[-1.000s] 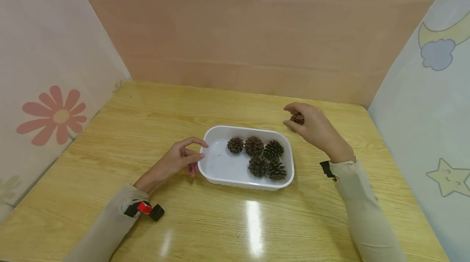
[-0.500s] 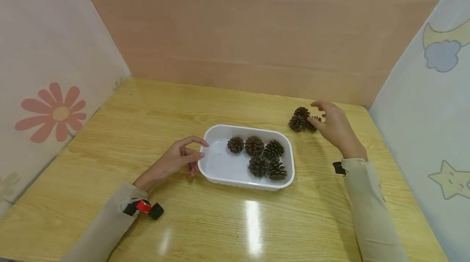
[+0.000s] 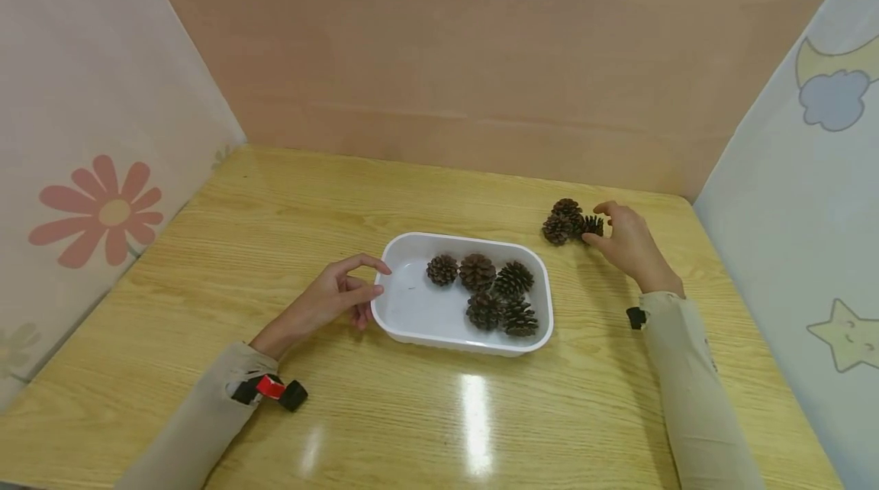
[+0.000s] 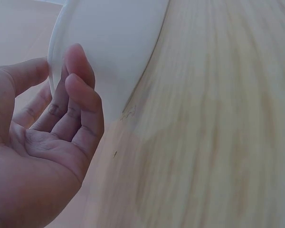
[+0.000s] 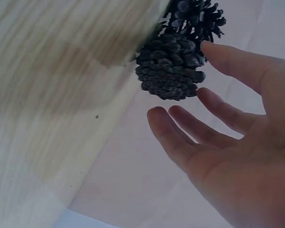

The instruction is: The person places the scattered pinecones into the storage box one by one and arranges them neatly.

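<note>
A white rectangular tray [image 3: 426, 314] stands on the table with several brown pinecones [image 3: 477, 272] inside, mostly toward its right end. My left hand [image 3: 336, 293] holds the tray's left end; thumb and index finger are at the rim, and the other fingers curl beside the outer wall [image 4: 118, 42]. Right of the tray and farther back, three pinecones [image 3: 556, 230] sit close together. My right hand [image 3: 630, 246] is at the rightmost pinecone [image 3: 592, 226], thumb and fingers spread apart around its near side. In the right wrist view the fingertips lie right beside that pinecone [image 5: 168, 71].
The wooden table [image 3: 384, 421] meets an orange-brown back wall [image 3: 439, 55]. Pale side walls with a printed flower [image 3: 113, 213] and a star [image 3: 848, 333] close in the left and right.
My right hand has left the pinecone it was over, uncovering the group of three, and moved right to the rightmost one. My left hand stays at the tray.
</note>
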Tool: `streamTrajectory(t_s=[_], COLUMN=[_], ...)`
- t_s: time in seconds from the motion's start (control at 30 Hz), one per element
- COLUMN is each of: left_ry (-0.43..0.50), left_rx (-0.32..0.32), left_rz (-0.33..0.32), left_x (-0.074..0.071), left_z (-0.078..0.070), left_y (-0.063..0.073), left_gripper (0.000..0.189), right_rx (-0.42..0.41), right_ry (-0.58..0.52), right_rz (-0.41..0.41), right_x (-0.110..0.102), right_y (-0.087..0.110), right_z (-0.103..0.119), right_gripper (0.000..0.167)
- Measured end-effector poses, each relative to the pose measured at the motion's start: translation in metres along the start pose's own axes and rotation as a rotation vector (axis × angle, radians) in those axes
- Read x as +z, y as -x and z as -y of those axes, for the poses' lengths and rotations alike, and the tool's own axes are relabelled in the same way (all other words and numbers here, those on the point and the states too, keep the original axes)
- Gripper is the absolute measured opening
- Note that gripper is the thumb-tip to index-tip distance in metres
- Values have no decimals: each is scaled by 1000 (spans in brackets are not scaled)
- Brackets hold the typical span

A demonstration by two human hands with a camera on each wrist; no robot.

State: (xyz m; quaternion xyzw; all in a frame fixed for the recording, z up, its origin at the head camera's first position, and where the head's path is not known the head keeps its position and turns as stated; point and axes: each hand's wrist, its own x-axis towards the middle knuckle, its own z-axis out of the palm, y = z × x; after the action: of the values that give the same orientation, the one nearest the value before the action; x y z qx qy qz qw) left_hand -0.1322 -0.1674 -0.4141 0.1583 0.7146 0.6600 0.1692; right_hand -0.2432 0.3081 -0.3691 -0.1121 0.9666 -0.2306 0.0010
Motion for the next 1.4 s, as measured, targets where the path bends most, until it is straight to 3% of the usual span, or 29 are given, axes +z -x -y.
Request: streamTrajectory(t_s=[0.53, 1.4], left_ry=[3, 1], left_rx=[-3, 2], left_rz=[7, 10], left_x=[1, 0], left_z=[-2, -1], left_y=[1, 2], left_gripper=[41, 42], right_rx=[49, 6], right_ry=[-48, -61], right_rz=[17, -44], right_x=[6, -3], right_y=[1, 6], right_z=[-13, -5], right_gripper=[61, 57])
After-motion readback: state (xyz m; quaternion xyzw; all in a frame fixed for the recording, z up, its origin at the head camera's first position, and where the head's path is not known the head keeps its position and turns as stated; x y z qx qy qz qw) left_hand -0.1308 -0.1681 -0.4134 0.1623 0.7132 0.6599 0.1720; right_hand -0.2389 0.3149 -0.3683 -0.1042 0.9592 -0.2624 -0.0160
